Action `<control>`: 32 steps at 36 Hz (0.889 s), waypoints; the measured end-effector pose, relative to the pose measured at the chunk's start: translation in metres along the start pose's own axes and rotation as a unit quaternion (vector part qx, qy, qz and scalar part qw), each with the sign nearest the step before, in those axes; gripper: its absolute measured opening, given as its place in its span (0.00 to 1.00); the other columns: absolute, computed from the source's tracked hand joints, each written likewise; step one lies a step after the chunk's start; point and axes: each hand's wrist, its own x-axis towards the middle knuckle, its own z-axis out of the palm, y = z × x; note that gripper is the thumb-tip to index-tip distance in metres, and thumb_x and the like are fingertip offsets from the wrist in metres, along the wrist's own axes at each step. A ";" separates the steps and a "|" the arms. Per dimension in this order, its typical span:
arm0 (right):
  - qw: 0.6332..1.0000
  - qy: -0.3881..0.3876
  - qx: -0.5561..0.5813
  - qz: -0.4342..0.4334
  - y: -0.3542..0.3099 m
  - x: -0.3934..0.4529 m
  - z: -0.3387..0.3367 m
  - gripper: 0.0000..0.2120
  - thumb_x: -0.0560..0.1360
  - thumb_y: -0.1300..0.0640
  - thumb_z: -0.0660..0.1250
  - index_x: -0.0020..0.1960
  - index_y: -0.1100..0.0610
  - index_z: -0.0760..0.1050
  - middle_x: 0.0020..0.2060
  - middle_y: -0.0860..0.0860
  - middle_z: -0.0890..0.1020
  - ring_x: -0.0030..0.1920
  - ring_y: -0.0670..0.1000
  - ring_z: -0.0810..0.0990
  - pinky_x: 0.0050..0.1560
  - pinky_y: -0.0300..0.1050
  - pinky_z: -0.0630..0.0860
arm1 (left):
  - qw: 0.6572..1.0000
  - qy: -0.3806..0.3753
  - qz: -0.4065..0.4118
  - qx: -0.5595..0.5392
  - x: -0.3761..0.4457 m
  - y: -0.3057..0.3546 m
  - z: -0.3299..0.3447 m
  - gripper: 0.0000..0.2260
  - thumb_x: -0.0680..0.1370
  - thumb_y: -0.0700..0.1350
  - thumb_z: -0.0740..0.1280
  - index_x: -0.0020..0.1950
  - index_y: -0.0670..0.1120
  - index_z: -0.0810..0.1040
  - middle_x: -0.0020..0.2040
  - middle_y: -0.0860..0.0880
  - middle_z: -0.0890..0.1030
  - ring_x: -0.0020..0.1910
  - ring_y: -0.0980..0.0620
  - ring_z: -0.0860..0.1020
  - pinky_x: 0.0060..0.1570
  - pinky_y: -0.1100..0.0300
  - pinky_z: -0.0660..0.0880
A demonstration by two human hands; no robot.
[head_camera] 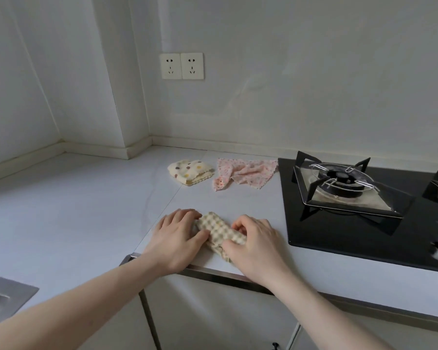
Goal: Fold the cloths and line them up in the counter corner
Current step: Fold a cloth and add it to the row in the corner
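The left hand (177, 234) and right hand (253, 242) are pinching the checked cloth (219, 229) between them, apparently tightening its fold; beyond them, the dotted cloth (190, 171) is lying folded.

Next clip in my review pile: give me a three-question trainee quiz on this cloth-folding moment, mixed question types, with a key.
1. True or false: the polka-dot cloth lies folded on the counter.
2. Multiple choice: which cloth lies crumpled and unfolded next to the stove? A) the checked cloth B) the pink floral cloth C) the polka-dot cloth
3. Fill in: the left hand and right hand both grip the ______ cloth near the counter's front edge.

Key
1. True.
2. B, the pink floral cloth.
3. Checked: the checked cloth sits between the two hands.
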 end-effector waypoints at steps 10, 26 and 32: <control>0.967 -0.037 0.248 0.040 0.015 0.005 0.019 0.16 0.68 0.63 0.68 0.50 0.45 0.72 0.45 0.41 0.79 0.46 0.43 0.79 0.42 0.39 0.78 | 0.982 0.001 -0.071 -0.173 0.004 -0.003 0.014 0.18 0.70 0.66 0.65 0.55 0.59 0.79 0.57 0.65 0.78 0.62 0.60 0.72 0.64 0.55 0.68; 0.884 -0.172 0.342 0.267 -0.055 -0.031 -0.190 0.08 0.74 0.47 0.74 0.49 0.50 0.81 0.44 0.47 0.86 0.47 0.48 0.84 0.50 0.46 0.79 | 0.879 -0.156 -0.218 -0.395 -0.027 0.144 -0.173 0.08 0.77 0.39 0.73 0.47 0.39 0.74 0.42 0.42 0.83 0.39 0.52 0.82 0.37 0.67 0.74; 0.865 -0.112 0.378 0.310 -0.054 -0.073 -0.295 0.07 0.78 0.53 0.71 0.54 0.55 0.80 0.48 0.51 0.86 0.50 0.53 0.85 0.47 0.44 0.81 | 0.871 -0.223 -0.165 -0.405 -0.027 0.230 -0.210 0.09 0.78 0.51 0.73 0.54 0.48 0.80 0.47 0.47 0.85 0.45 0.49 0.83 0.41 0.61 0.76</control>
